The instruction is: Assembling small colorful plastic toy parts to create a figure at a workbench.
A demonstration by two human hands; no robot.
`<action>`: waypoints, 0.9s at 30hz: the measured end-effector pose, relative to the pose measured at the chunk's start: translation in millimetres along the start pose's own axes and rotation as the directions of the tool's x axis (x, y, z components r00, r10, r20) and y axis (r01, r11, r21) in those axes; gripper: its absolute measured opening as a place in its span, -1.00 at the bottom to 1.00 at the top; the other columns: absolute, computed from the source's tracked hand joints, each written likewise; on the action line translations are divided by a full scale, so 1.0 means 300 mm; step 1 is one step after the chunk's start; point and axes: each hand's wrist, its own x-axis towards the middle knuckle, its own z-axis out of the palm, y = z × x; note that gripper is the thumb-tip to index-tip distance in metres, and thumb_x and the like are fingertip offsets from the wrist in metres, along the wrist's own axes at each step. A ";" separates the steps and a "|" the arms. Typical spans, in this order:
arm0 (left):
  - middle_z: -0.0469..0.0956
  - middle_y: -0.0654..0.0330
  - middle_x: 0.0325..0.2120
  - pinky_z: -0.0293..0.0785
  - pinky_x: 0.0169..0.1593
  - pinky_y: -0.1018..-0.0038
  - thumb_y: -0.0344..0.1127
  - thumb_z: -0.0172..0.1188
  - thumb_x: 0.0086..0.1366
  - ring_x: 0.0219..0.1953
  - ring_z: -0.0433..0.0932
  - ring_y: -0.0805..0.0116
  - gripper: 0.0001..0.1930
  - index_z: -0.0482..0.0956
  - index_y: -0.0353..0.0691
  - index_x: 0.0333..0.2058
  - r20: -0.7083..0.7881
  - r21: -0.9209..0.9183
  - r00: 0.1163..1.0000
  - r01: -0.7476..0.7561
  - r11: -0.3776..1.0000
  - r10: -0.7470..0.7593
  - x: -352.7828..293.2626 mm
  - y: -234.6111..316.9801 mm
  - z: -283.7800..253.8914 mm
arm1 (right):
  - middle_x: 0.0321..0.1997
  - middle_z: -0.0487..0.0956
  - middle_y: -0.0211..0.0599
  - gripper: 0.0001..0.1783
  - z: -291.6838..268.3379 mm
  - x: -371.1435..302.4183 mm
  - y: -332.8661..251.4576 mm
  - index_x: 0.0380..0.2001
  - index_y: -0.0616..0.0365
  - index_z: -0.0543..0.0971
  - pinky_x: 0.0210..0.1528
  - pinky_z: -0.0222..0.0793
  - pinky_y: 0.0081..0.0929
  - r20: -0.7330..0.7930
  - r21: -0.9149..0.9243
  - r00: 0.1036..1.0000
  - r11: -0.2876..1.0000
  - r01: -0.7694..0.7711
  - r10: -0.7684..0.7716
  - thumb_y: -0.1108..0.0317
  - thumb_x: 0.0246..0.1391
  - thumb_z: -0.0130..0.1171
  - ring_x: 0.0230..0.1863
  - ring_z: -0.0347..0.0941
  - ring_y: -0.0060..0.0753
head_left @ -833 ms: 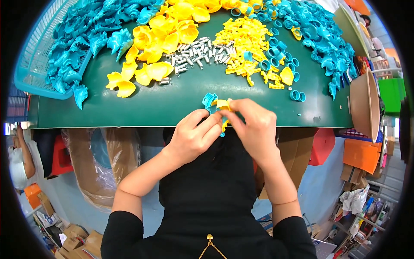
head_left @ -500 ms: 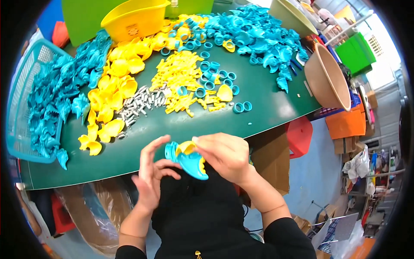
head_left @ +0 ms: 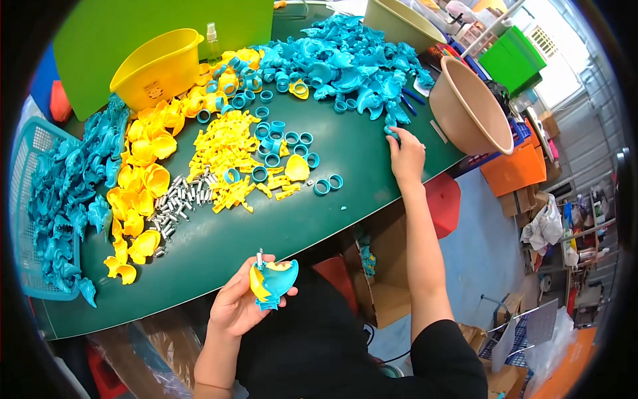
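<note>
Left hand: the left hand [head_left: 240, 307] is curled around a half-built toy shell of teal and yellow plastic [head_left: 272, 282], held below the near edge of the dark green worktop [head_left: 359, 156], with a small metal pin standing up from the top of the shell.

Right hand: the right hand [head_left: 406, 154] is stretched out to the far right of the worktop, its fingers closed down on a small teal plastic piece [head_left: 392, 135] at the edge of the heap of teal moulded shells [head_left: 352, 63] (how firm the hold is, I cannot tell).

Step in hand: by my reading, fetching the next part for the assembly; the piece is grasped or nearly so, but not yet lifted.

Next move calls for: probably carrying the teal piece back to the shell and turning it so that it seats against the open side, while the left hand keeps the shell steady and the pin upright.

Parts within reach: teal plastic rings [head_left: 329, 184] lie scattered mid-worktop, beside a pile of small yellow plastic clips [head_left: 222, 156]; short metal pins [head_left: 179, 199] lie left of those, next to yellow curved shells [head_left: 143, 179].

Around: a tan plastic basin [head_left: 468, 106] stands just right of the right hand, and a yellow plastic tub [head_left: 158, 66] at the far left.
</note>
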 end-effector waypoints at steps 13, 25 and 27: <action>0.16 -0.32 0.32 0.42 0.26 0.11 -0.20 0.26 0.35 0.23 0.42 -0.20 -0.37 0.22 -0.25 0.29 0.021 0.020 0.999 -0.026 0.999 0.025 0.014 -0.036 0.026 | -0.18 0.52 -0.20 -0.78 -0.030 0.055 -0.169 -0.25 0.05 0.65 0.06 0.31 -0.24 0.373 0.368 0.847 0.898 0.240 -0.379 0.34 -0.01 0.18 -0.04 0.34 -0.15; 0.35 -0.02 0.25 0.47 0.23 0.16 -0.34 0.47 0.02 0.18 0.50 -0.01 -0.04 0.14 -0.36 0.36 -0.129 0.244 0.969 -0.175 0.954 0.211 0.036 -0.041 0.040 | -0.04 0.54 -0.11 -0.57 0.025 -0.074 -0.236 -0.07 0.19 0.54 0.05 0.37 -0.18 0.189 0.041 0.979 0.996 -0.082 0.073 0.12 0.13 0.33 -0.01 0.43 0.00; 0.34 -0.03 0.26 0.47 0.23 0.16 -0.33 0.47 0.02 0.18 0.49 -0.01 -0.05 0.15 -0.35 0.36 -0.166 0.268 0.955 -0.197 0.943 0.247 0.040 -0.048 0.043 | -0.03 0.55 -0.11 -0.57 0.004 -0.116 -0.220 -0.04 0.21 0.56 0.06 0.36 -0.16 0.161 0.110 0.987 0.993 -0.032 0.014 0.16 0.13 0.33 0.00 0.43 0.03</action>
